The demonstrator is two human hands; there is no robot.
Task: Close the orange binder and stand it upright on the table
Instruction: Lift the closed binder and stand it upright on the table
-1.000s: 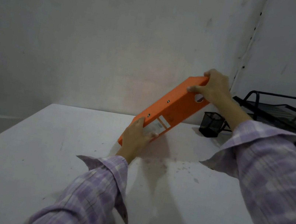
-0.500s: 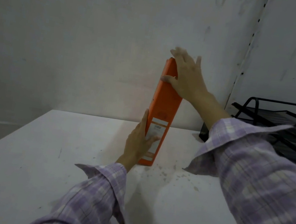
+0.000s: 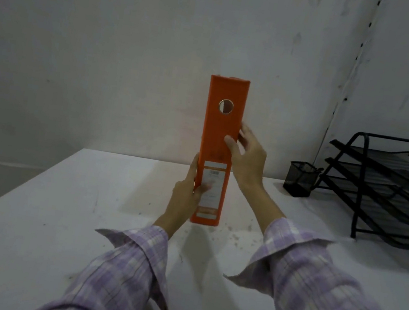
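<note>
On the white table (image 3: pixel 29 207), orange binder (image 3: pixel 220 141) upright, left hand (image 3: pixel 188 192) gripping it, right hand (image 3: pixel 247 153) loosely curled alongside, steadying it

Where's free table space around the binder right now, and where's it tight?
Open: the table left of the orange binder to its left edge, and the near strip between the sleeves. Also the gap between binder and mesh pen cup, though the right hand crosses it. Crowded: the far right, with the cup beside the black tray rack.
</note>
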